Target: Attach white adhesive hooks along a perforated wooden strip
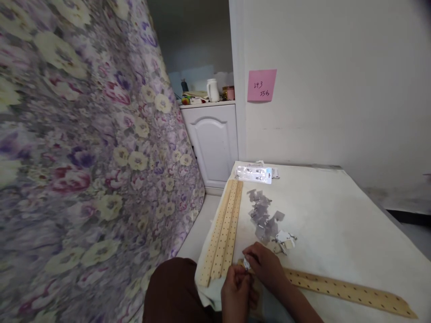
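My right hand (266,265) pinches a small whitish, shiny piece (247,264) between thumb and fingertips. It is too small for me to name its kind. Just below, my left hand (237,289) is closed with its fingertips against the same piece. Under both hands runs a long, pale wooden strip with rows of holes (350,289), its near-left end partly hidden by them. Beyond my right hand lies a small heap of white and beige pieces with metal bits (285,241). Past that spreads a loose pile of grey, squarish flat pieces (264,215).
Several similar holed strips (222,233) lie side by side along the left edge of the white-covered table (323,215). A clear blister pack (254,174) rests at the far edge. A floral curtain (101,157) hangs left; my knee (175,287) is beside the table.
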Demonstrator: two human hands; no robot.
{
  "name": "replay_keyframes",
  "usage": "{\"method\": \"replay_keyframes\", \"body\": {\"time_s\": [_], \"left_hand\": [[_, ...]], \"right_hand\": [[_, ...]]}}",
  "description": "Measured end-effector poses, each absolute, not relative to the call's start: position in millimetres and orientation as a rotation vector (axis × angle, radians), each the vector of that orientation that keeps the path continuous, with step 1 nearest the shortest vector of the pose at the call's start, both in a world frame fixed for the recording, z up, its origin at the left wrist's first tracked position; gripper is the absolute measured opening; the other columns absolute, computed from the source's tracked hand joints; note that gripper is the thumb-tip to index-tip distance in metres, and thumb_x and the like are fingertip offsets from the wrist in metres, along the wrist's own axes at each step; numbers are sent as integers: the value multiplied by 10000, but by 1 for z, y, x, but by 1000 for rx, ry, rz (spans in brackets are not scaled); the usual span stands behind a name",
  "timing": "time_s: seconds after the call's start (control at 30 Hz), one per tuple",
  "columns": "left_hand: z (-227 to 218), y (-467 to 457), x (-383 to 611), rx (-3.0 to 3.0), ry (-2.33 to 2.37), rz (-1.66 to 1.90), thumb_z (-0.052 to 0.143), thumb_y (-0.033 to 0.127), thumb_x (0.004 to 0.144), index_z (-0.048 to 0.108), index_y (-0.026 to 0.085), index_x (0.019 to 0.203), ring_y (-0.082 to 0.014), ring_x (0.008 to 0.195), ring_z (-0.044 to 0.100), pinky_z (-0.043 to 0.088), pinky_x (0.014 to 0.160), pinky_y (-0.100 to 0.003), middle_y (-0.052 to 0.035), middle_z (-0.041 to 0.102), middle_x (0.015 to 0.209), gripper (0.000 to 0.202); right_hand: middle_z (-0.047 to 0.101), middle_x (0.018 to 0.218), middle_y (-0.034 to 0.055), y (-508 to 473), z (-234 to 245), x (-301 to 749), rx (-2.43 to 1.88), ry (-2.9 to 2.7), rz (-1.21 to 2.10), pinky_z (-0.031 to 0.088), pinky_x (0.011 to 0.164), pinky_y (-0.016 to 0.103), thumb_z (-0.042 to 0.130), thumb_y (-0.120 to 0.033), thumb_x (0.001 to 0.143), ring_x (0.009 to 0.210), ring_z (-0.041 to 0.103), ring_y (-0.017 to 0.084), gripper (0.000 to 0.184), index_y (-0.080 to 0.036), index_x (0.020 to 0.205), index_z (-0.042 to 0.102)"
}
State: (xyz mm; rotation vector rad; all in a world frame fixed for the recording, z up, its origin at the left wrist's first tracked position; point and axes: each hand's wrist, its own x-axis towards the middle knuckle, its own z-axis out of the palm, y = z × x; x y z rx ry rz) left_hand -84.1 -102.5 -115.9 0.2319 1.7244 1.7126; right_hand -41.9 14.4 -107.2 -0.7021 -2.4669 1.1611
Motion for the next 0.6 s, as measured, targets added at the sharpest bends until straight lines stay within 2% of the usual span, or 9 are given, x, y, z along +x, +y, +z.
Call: {"method": "replay_keyframes", "body": {"time_s": [0.2, 0.3, 0.6], "left_hand": [[-118, -104, -84, 233, 1730, 1741, 579, 352, 688, 383, 228, 740, -63, 325, 454, 308, 313, -156, 106, 521, 483, 238], [-120, -105, -83, 241, 1769, 1732, 571, 352, 706, 385, 230, 720, -63, 314, 428, 309, 325, -156, 113, 485, 414, 223], [-119, -106, -82, 266, 1766, 1748, 609, 428, 694, 402, 228, 703, -64, 319, 418, 305, 334, -157, 102, 493, 404, 288]], "right_hand": [[647, 833, -4, 12, -104, -41, -687, -2465, 1160, 384, 734, 235, 503, -239, 813, 809, 594, 135, 166, -242, 865, 660], [644, 842, -1, 12, -102, -41, -673, -2476, 1158, 385, 747, 234, 502, -248, 819, 825, 594, 137, 172, -241, 879, 662], [622, 829, 2, 14, -106, -39, -656, -2517, 1115, 380, 728, 235, 505, -253, 809, 807, 577, 140, 178, -240, 894, 661]]}}
